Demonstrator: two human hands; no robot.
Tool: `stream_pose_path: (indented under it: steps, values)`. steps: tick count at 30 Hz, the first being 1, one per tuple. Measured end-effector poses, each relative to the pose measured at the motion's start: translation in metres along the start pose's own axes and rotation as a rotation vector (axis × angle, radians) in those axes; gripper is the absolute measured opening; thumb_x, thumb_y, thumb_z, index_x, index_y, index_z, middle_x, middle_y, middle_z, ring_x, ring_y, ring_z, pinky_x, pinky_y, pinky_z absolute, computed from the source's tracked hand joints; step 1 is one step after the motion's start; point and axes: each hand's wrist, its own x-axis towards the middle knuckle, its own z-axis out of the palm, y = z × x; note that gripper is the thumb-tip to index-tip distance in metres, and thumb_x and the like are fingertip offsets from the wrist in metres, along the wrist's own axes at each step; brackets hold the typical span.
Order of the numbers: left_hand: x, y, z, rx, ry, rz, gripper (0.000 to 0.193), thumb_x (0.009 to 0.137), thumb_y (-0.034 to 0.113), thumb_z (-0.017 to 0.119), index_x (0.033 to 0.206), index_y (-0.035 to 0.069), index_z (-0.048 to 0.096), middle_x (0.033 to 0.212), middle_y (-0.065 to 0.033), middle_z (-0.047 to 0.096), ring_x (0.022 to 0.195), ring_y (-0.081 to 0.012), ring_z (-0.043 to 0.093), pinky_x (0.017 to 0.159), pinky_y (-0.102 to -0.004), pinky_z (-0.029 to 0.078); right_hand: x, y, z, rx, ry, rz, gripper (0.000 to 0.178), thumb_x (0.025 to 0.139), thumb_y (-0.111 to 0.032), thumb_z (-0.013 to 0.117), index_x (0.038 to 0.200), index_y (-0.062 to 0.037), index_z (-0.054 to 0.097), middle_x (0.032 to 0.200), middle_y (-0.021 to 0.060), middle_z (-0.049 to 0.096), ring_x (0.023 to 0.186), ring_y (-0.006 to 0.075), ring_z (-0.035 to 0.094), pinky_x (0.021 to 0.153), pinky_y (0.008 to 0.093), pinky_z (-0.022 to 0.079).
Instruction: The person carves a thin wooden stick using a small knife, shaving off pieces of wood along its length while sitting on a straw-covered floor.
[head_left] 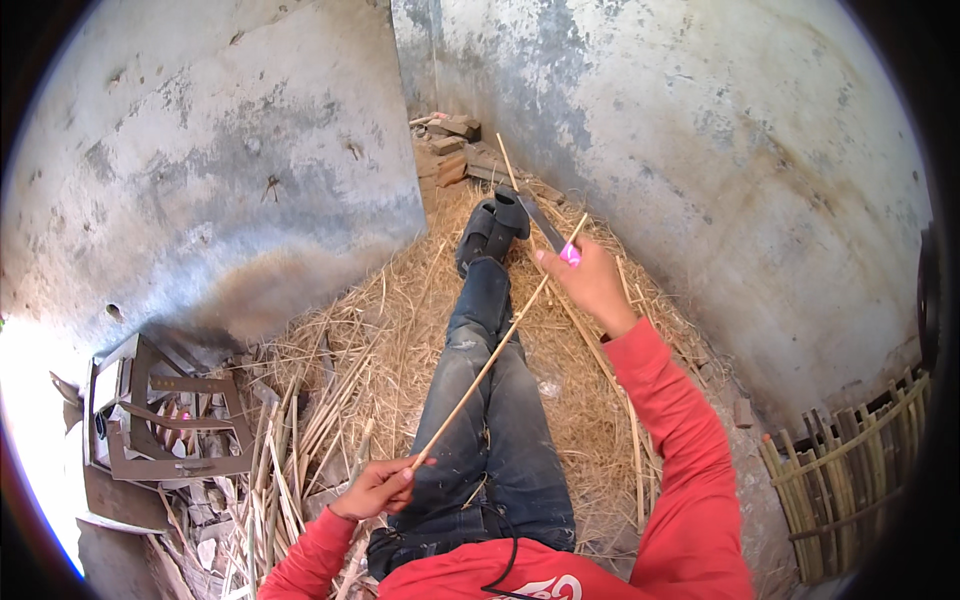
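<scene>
My left hand, low in the view over my thigh, is closed round the near end of a thin bamboo strip. The strip slants up and to the right across my outstretched legs. Its far end passes by my right hand, which is closed on a knife. A pink handle shows at my fingers, and the dark blade points up and left toward my crossed feet. Whether the blade touches the strip, I cannot tell.
Straw-like shavings cover the floor around my legs. Several long bamboo strips lie at the left, beside a broken wooden frame. A slatted bamboo basket stands at the right. Bricks lie in the far corner between worn walls.
</scene>
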Motion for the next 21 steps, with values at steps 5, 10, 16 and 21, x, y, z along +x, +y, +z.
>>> stream_pose_path:
  steps: [5, 10, 16, 21]
  values:
    - [-0.002, -0.003, -0.047, 0.611, 0.211, 0.269, 0.042, 0.107, 0.019, 0.056, 0.144, -0.001, 0.054, 0.070, 0.0031, 0.048, 0.059, -0.0068, 0.040, 0.055, -0.0242, 0.037, -0.034, 0.014, 0.027, 0.747, 0.022, 0.303, 0.031, 0.096, -0.031, 0.074, 0.079, -0.0076, 0.062, 0.062, -0.0050, 0.052, 0.052, 0.0067, 0.048, 0.048, 0.0286, 0.037]
    - [0.001, 0.041, -0.049, 1.045, 0.509, 0.395, 0.029, 0.100, 0.013, 0.065, 0.124, -0.001, 0.069, 0.079, -0.0187, 0.068, 0.062, -0.0268, 0.065, 0.060, -0.0355, 0.050, -0.041, 0.013, 0.006, 0.793, 0.165, 0.384, 0.035, 0.099, -0.031, 0.072, 0.074, -0.0125, 0.057, 0.059, -0.0084, 0.047, 0.046, 0.0023, 0.040, 0.043, 0.0238, 0.030]
    - [-0.010, 0.066, -0.018, 1.210, 0.552, 0.411, 0.017, 0.102, 0.016, 0.061, 0.103, 0.002, 0.070, 0.070, -0.0185, 0.063, 0.058, -0.0328, 0.061, 0.056, -0.0392, 0.048, -0.038, 0.017, -0.024, 0.661, 0.225, 0.299, 0.036, 0.101, -0.039, 0.067, 0.082, -0.0108, 0.057, 0.057, -0.0089, 0.039, 0.042, 0.0015, 0.032, 0.037, 0.0226, 0.021]
    - [-0.024, 0.073, -0.013, 1.024, 0.536, 0.359, 0.028, 0.106, 0.015, 0.050, 0.088, 0.001, 0.067, 0.056, -0.0109, 0.051, 0.049, -0.0236, 0.053, 0.052, -0.0355, 0.042, -0.067, 0.021, -0.026, 0.447, 0.159, 0.216, 0.041, 0.107, -0.034, 0.056, 0.078, -0.0056, 0.061, 0.062, -0.0047, 0.046, 0.056, 0.0049, 0.039, 0.050, 0.0278, 0.031]
